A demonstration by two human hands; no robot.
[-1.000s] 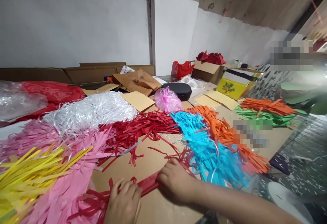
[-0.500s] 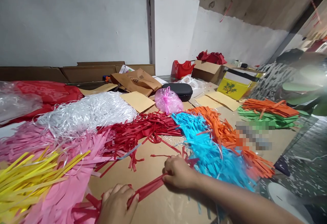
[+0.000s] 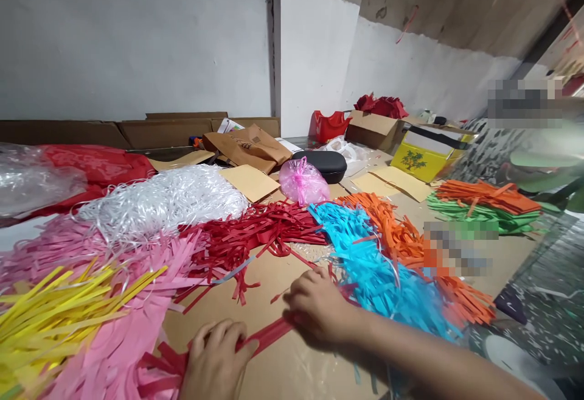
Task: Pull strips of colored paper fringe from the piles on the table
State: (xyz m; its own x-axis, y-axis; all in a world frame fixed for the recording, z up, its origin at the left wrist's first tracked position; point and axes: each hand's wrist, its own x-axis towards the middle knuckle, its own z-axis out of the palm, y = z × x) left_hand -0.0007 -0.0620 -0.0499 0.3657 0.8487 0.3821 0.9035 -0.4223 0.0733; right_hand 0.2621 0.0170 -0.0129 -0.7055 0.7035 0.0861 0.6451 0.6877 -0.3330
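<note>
My left hand point(image 3: 218, 360) and my right hand point(image 3: 318, 306) both pinch a bundle of red paper strips point(image 3: 264, 335) stretched between them, low on the brown cardboard surface point(image 3: 269, 281). The bundle's loose ends fan out to the left of my left hand. A bigger heap of red strips point(image 3: 246, 235) lies just beyond. A blue strip pile point(image 3: 374, 266) lies right next to my right hand.
Pink strips point(image 3: 109, 327), yellow strips point(image 3: 55, 308), white shreds point(image 3: 164, 196) and orange strips point(image 3: 401, 235) lie around. Farther back are a pink tied bag point(image 3: 302, 182), a black case point(image 3: 325, 164), a yellow box point(image 3: 422, 155), cardboard boxes and orange and green stacks point(image 3: 486, 205).
My right hand slid forward along the red bundle and back a little. My left hand keeps its grip near the bottom edge, shifting slightly right.
</note>
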